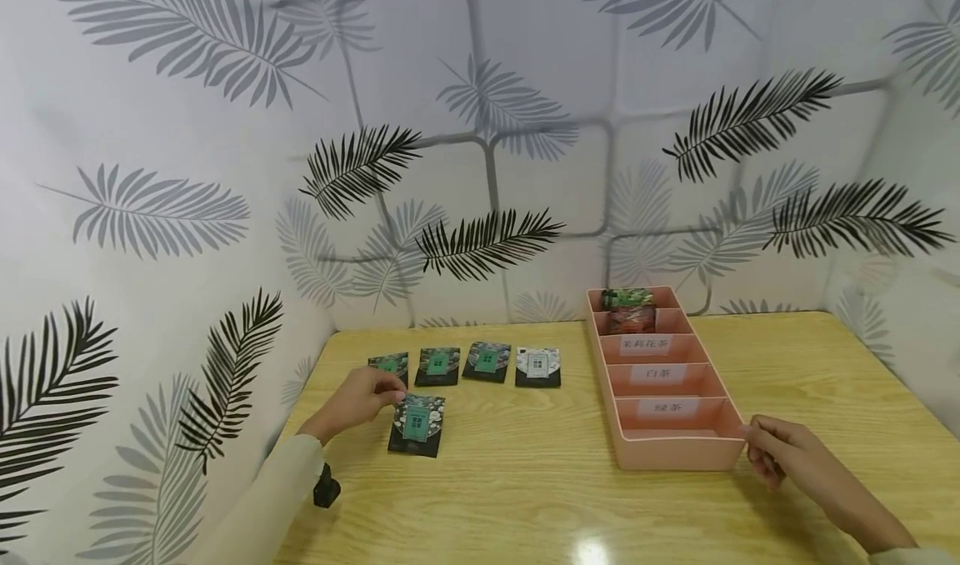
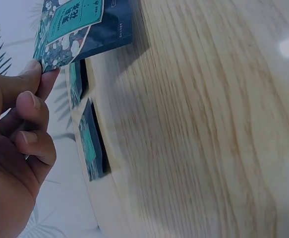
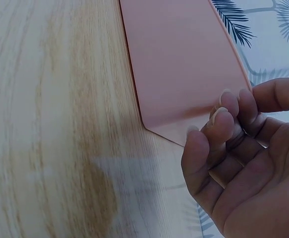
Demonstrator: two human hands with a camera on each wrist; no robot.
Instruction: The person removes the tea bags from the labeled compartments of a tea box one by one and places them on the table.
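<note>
The left hand (image 1: 357, 399) has its grip clamped on a packet (image 1: 416, 426) by the corner, and the right hand (image 1: 789, 450) pinches the pink box (image 1: 675, 454) at its near corner.

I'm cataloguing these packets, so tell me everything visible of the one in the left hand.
The packet is a flat, rectangular sachet that looks like paper or foil. Pale flowers pattern its upper part, around a green label with dark lettering; the bottom is dark, with small print. No tear shows. The left hand pinches one corner, and it appears lifted off the wooden table, nearer the person than the row of packets.
</note>
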